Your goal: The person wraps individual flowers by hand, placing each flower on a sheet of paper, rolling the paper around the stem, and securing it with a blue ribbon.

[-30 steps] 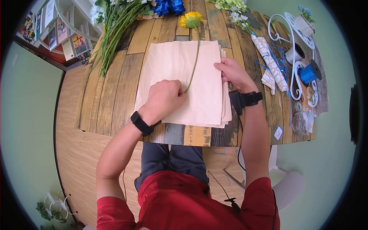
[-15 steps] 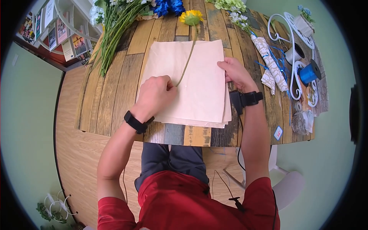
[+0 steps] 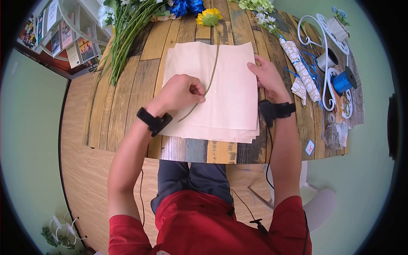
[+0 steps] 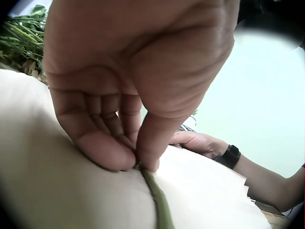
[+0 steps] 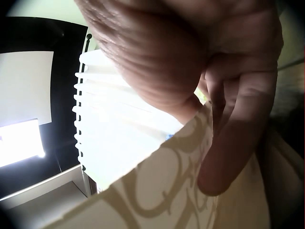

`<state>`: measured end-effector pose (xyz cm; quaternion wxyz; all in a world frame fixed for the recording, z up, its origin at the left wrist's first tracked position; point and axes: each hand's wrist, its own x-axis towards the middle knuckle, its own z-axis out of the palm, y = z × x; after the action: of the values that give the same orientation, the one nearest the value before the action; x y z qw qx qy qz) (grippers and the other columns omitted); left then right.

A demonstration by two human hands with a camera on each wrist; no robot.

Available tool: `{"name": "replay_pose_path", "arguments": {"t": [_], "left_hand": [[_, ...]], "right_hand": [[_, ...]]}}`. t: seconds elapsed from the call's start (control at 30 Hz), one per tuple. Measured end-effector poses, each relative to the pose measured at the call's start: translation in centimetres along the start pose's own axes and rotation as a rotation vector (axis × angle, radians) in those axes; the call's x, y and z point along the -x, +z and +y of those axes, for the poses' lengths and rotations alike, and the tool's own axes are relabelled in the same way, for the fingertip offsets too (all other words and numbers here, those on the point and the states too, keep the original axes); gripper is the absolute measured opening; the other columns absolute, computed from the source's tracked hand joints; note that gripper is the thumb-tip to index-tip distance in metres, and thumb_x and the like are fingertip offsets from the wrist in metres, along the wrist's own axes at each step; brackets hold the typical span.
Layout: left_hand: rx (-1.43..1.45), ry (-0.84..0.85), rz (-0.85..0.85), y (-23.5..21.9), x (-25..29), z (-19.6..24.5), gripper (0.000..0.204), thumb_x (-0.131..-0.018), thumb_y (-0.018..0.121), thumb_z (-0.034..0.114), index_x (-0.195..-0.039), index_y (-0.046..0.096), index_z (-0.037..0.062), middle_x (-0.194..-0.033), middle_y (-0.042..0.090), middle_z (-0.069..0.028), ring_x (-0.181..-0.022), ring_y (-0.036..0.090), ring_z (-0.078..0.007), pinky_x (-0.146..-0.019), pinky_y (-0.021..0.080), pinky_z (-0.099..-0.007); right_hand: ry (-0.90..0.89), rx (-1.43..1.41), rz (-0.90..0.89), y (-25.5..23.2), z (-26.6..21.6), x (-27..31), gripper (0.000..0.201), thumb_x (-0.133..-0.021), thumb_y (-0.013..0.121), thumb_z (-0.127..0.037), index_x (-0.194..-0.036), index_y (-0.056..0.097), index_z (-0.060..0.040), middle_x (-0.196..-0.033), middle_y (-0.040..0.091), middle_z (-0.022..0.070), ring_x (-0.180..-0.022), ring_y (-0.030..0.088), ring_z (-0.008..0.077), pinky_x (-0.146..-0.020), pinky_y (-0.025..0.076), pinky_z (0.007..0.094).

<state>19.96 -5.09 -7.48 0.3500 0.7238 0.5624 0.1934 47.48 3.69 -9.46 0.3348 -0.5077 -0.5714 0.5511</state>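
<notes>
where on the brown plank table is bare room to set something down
Roomiest: the left of the table, between the long green stems and the pale pink paper sheets. Smaller: between the yellow sunflower head and the bouquet in tan-patterned white wrap. Crowded: the right edge, around the blue ribbon spool.

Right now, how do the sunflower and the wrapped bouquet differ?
The sunflower is yellow and unwrapped; the bouquet shows white blooms and patterned wrap. The sunflower's stem crosses the paper, pinched by the left hand; the bouquet lies untouched to its right. Both have blooms at the far end.
</notes>
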Motion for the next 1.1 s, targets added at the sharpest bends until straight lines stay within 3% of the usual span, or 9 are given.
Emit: {"name": "replay_pose_path", "arguments": {"t": [0.17,0.3,0.37,0.57,0.8,0.87,0.9,0.97,1.1], "left_hand": [[0.196,0.025,-0.197,-0.8,-1.5,-2.1,0.018,-0.075,0.081,0.005,-0.089,0.069,0.0030,-0.073,0.063,0.0020,-0.070,0.057,-0.0061,-0.066,0.046,-0.0221],[0.218,0.003,-0.268,-1.4,-1.4,-2.0,0.022,-0.074,0.082,0.004,-0.092,0.069,0.0036,-0.073,0.060,0.0044,-0.070,0.054,-0.0051,-0.064,0.043,-0.0212],[0.232,0.011,-0.275,-1.6,-1.3,-2.1,0.023,-0.073,0.082,0.003,-0.092,0.069,0.0035,-0.073,0.059,0.0045,-0.070,0.053,-0.0051,-0.063,0.042,-0.0213],[0.232,0.071,-0.313,-2.2,-0.8,-2.2,0.037,-0.066,0.085,0.001,-0.101,0.070,0.0042,-0.080,0.056,0.0037,-0.072,0.052,-0.0073,-0.065,0.044,-0.0223],[0.167,0.150,-0.300,-2.2,-0.8,-2.5,0.043,-0.066,0.085,0.004,-0.105,0.068,0.0052,-0.082,0.057,0.0013,-0.073,0.054,-0.0100,-0.066,0.047,-0.0247],[0.150,0.161,-0.293,-2.2,-0.7,-2.5,0.043,-0.066,0.085,0.005,-0.105,0.068,0.0055,-0.082,0.057,0.0008,-0.072,0.054,-0.0104,-0.066,0.047,-0.0252],[0.132,0.168,-0.291,-2.1,-0.7,-2.6,0.043,-0.066,0.085,0.005,-0.106,0.068,0.0055,-0.082,0.057,0.0003,-0.072,0.055,-0.0109,-0.066,0.047,-0.0256],[0.122,0.180,-0.282,-2.1,-0.6,-2.7,0.044,-0.066,0.084,0.005,-0.106,0.069,0.0056,-0.082,0.057,-0.0002,-0.072,0.055,-0.0115,-0.066,0.047,-0.0260],[0.064,0.227,-0.247,-2.2,-0.2,-2.5,0.050,-0.064,0.084,0.011,-0.111,0.069,0.0081,-0.083,0.059,-0.0022,-0.073,0.059,-0.0149,-0.067,0.048,-0.0285]], "right_hand": [[-0.042,-0.105,-0.221,-1.2,-2.8,2.4,0.064,-0.096,0.054,-0.012,-0.153,0.026,-0.0084,-0.079,0.066,0.0080,-0.052,0.061,0.0127,-0.046,0.051,0.0210],[0.045,-0.235,-0.377,-1.9,-3.9,3.4,0.055,-0.095,0.054,-0.009,-0.148,0.036,-0.0079,-0.087,0.066,0.0086,-0.056,0.064,0.0138,-0.054,0.056,0.0228],[0.008,0.041,-0.592,-2.4,-3.2,2.8,0.049,-0.094,0.055,-0.008,-0.142,0.045,-0.0097,-0.089,0.064,0.0066,-0.062,0.066,0.0133,-0.058,0.056,0.0233],[0.080,0.231,-0.534,-0.6,-4.8,3.6,0.054,-0.087,0.058,-0.001,-0.139,0.049,-0.0130,-0.090,0.063,0.0052,-0.064,0.064,0.0093,-0.059,0.052,0.0213],[0.036,0.175,-0.421,1.9,-5.7,3.6,0.057,-0.080,0.063,0.001,-0.135,0.053,-0.0122,-0.084,0.059,0.0026,-0.055,0.056,0.0072,-0.053,0.047,0.0211],[0.023,0.514,-0.476,1.8,-6.4,3.1,0.038,-0.078,0.065,0.002,-0.115,0.066,-0.0087,-0.082,0.056,0.0024,-0.057,0.052,0.0065,-0.052,0.041,0.0218],[0.023,0.523,-0.476,1.7,-6.5,2.9,0.038,-0.078,0.065,0.002,-0.115,0.066,-0.0087,-0.082,0.056,0.0024,-0.057,0.052,0.0065,-0.052,0.041,0.0218],[-0.245,0.684,-0.350,1.4,-6.8,2.9,0.018,-0.076,0.069,0.003,-0.092,0.070,-0.0047,-0.084,0.053,0.0020,-0.067,0.049,0.0076,-0.057,0.039,0.0228],[-0.337,0.793,-0.214,1.5,-8.5,3.8,0.017,-0.071,0.074,0.003,-0.086,0.070,-0.0048,-0.090,0.050,0.0014,-0.079,0.048,0.0126,-0.068,0.040,0.0255]]}}
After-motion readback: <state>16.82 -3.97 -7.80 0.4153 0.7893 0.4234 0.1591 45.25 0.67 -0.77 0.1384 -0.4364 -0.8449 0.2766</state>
